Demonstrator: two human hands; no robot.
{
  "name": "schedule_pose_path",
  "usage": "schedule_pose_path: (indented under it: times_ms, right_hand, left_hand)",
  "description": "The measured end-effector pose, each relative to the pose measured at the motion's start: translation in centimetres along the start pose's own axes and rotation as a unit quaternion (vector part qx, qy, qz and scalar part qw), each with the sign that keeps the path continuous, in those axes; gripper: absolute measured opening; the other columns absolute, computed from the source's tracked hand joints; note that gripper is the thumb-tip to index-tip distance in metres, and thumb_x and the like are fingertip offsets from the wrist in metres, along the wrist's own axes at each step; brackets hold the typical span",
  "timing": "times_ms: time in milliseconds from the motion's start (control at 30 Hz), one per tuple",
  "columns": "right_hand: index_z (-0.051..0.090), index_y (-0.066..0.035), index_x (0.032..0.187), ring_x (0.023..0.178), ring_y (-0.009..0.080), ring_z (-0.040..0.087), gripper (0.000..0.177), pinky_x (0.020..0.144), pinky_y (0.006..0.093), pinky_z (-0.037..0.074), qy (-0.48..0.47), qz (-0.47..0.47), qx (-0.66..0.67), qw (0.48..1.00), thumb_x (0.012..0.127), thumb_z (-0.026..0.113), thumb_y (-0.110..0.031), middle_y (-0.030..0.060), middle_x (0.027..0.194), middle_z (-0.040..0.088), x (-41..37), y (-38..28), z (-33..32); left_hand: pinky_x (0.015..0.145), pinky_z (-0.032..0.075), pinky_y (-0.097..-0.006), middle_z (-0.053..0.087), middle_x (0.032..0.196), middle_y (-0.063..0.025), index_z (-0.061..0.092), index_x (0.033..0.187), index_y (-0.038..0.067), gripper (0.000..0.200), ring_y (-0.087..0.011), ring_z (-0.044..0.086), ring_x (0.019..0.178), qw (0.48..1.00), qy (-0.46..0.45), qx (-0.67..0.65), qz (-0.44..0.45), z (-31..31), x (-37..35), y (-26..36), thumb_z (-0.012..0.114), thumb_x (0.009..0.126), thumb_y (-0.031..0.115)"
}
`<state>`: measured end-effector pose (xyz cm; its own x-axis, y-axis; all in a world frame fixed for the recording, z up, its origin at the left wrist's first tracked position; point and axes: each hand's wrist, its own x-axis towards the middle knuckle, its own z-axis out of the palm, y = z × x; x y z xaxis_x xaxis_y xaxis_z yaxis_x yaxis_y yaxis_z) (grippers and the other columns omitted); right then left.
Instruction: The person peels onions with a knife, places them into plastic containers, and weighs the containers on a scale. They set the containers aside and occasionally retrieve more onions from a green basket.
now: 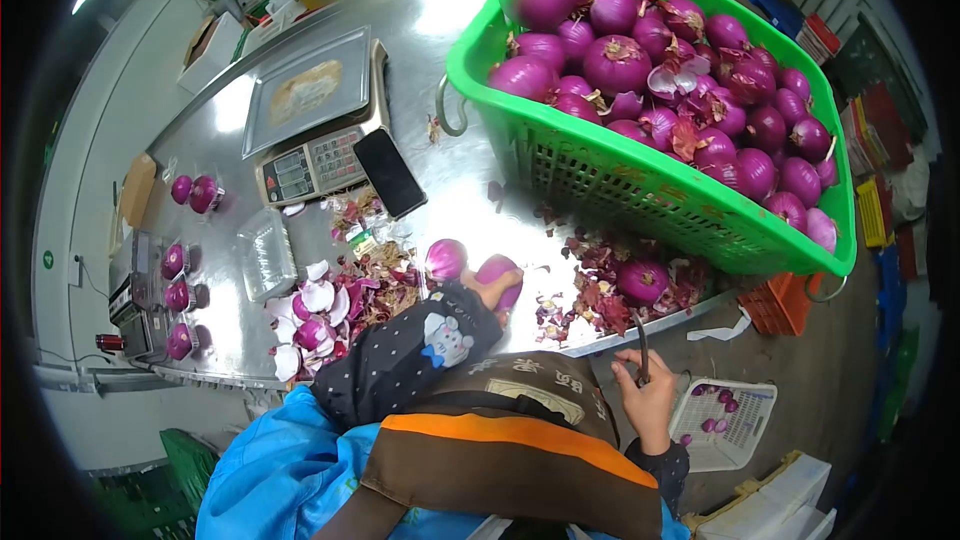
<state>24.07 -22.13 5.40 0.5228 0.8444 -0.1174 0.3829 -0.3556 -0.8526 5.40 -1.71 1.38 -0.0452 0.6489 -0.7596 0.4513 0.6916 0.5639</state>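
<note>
My left hand (488, 290), in a dotted sleeve, grips a peeled purple onion (503, 271) on the steel table (450, 30). Another purple onion (446, 258) lies just left of it, touching or nearly so. My right hand (650, 402) is off the table's front edge and holds a small dark knife (641, 345) with the blade pointing up. A third onion (642, 280) sits among loose skins (600, 290) between my hands and the green basket (640, 190), which is heaped with red onions (616, 62).
A weighing scale (312, 130) and a black phone (389, 172) lie at the table's back left. A clear plastic tray (268, 252) and peel scraps (320, 305) are to the left. Packed onions (192, 192) line the far left. A white basket (722, 424) sits on the floor.
</note>
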Motion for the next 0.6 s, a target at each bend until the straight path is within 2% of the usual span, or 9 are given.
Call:
schedule_pose_path:
  times_ms: [167,233,267,300,333,367,400,500,600]
  right_hand:
    - [0.066,0.001,0.089,0.057,0.0112,0.048,0.012,0.053,0.0258,0.039,-0.011,-0.02,-0.02,1.0,0.077,0.068,-0.003,0.0063,0.078,0.063,0.1,-0.6,0.4]
    - [0.067,0.0,0.088,0.057,0.0119,0.048,0.011,0.053,0.0263,0.039,-0.007,-0.02,-0.017,1.0,0.078,0.068,-0.003,0.0067,0.075,0.062,0.4,-0.8,0.5]
    - [0.067,0.0,0.087,0.057,0.0128,0.049,0.01,0.053,0.0263,0.039,-0.021,-0.065,-0.048,0.997,0.078,0.068,-0.004,0.007,0.073,0.061,0.4,-1.0,0.4]
    - [0.067,-0.001,0.087,0.057,0.0136,0.049,0.009,0.054,0.0263,0.039,-0.031,-0.106,-0.082,0.99,0.078,0.068,-0.004,0.0073,0.072,0.06,0.4,-1.0,0.3]
    - [0.067,-0.002,0.086,0.057,0.0142,0.05,0.009,0.054,0.0258,0.039,0.002,-0.104,-0.058,0.993,0.078,0.069,-0.006,0.0074,0.069,0.058,0.3,0.5,0.9]
    - [0.067,-0.003,0.087,0.058,0.014,0.051,0.011,0.055,0.0264,0.041,-0.012,-0.089,-0.036,0.995,0.078,0.069,-0.009,0.0065,0.069,0.059,0.1,0.5,0.8]
    - [0.067,-0.002,0.091,0.058,0.0135,0.051,0.016,0.054,0.027,0.041,-0.057,-0.041,-0.002,0.998,0.078,0.07,-0.011,0.0045,0.072,0.06,0.0,-0.4,0.6]
    - [0.065,-0.002,0.102,0.094,0.0183,0.06,0.026,0.08,0.0298,0.047,-0.201,-0.074,0.103,0.971,0.081,0.069,-0.018,0.0085,0.107,0.063,-1.2,1.6,0.4]
    - [0.065,0.002,0.105,0.103,0.0222,0.058,0.027,0.088,0.0322,0.046,-0.295,0.0,0.076,0.952,0.086,0.064,-0.018,0.0105,0.118,0.061,-2.0,-0.1,-2.2]
  left_hand:
    - [0.049,0.049,-0.0371,0.059,0.087,-0.0217,0.037,0.127,-0.008,0.093,-0.0262,0.06,0.063,0.998,0.002,0.068,0.02,-1.1,2.3,0.2,0.077,0.065,0.047]
    - [0.054,0.05,-0.0351,0.059,0.085,-0.0189,0.036,0.127,-0.01,0.091,-0.026,0.06,0.063,0.923,-0.112,0.25,0.27,-0.6,10.6,-7.1,0.079,0.065,0.043]
    - [0.059,0.052,-0.0334,0.059,0.087,-0.0164,0.041,0.121,-0.012,0.078,-0.0257,0.06,0.063,0.899,0.088,0.032,0.427,3.2,15.4,-13.6,0.078,0.069,0.034]
    - [0.066,0.053,-0.0324,0.062,0.09,-0.0156,0.047,0.118,-0.01,0.06,-0.0253,0.064,0.071,0.863,0.2,0.25,0.39,2.8,10.0,-10.3,0.075,0.074,0.02]
    - [0.059,0.054,-0.0316,0.064,0.091,-0.0164,0.051,0.119,-0.005,0.049,-0.0255,0.067,0.071,0.792,0.014,0.188,0.581,-0.1,13.9,-12.1,0.071,0.077,0.011]
    - [0.072,0.055,-0.0436,0.055,0.11,-0.0268,0.042,0.131,0.001,0.075,-0.0313,0.064,0.09,0.976,-0.107,0.096,0.165,-0.6,9.7,-7.6,0.075,0.071,0.031]
    - [0.05,0.054,-0.0371,0.059,0.102,-0.0217,0.04,0.131,0.0,0.074,-0.0256,0.065,0.063,0.981,-0.146,0.04,0.121,-2.2,4.0,-3.6,0.076,0.069,0.021]
    - [0.06,0.049,-0.0226,0.061,0.099,-0.0117,0.045,0.126,-0.002,0.062,-0.0126,0.061,0.067,0.914,-0.095,0.141,0.369,-4.3,-1.0,-0.4,0.074,0.072,0.009]
    - [0.069,0.047,-0.0224,0.063,0.095,-0.0074,0.056,0.115,-0.001,0.044,-0.0101,0.059,0.076,0.885,-0.293,0.075,0.355,-5.5,-8.8,9.0,0.072,0.075,0.009]
